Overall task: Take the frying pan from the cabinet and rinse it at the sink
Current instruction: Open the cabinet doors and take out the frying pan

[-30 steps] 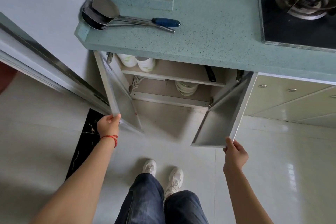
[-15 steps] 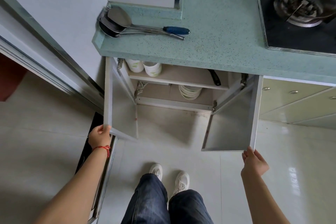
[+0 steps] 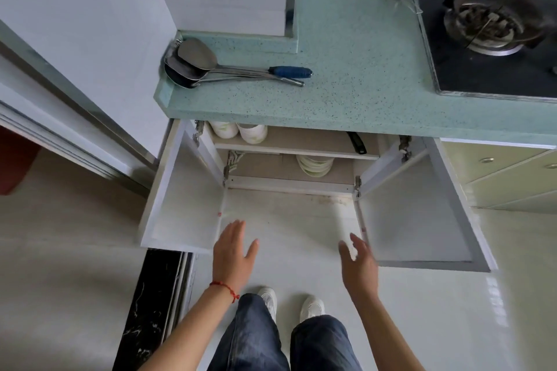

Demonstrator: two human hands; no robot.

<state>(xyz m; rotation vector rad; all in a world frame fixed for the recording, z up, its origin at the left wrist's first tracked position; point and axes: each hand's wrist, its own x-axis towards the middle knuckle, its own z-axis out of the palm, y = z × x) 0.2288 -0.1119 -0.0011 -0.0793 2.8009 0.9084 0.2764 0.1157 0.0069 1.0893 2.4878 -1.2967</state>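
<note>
Both white cabinet doors swung wide, hands free in the gap.

The left hand and right hand, fingers spread and empty, have let go of the door edges; the frying pan's black handle pokes over the upper shelf's right front edge.

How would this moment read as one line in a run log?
cabinet doors: open | left hand: empty | right hand: empty | black handle: upper shelf
</note>
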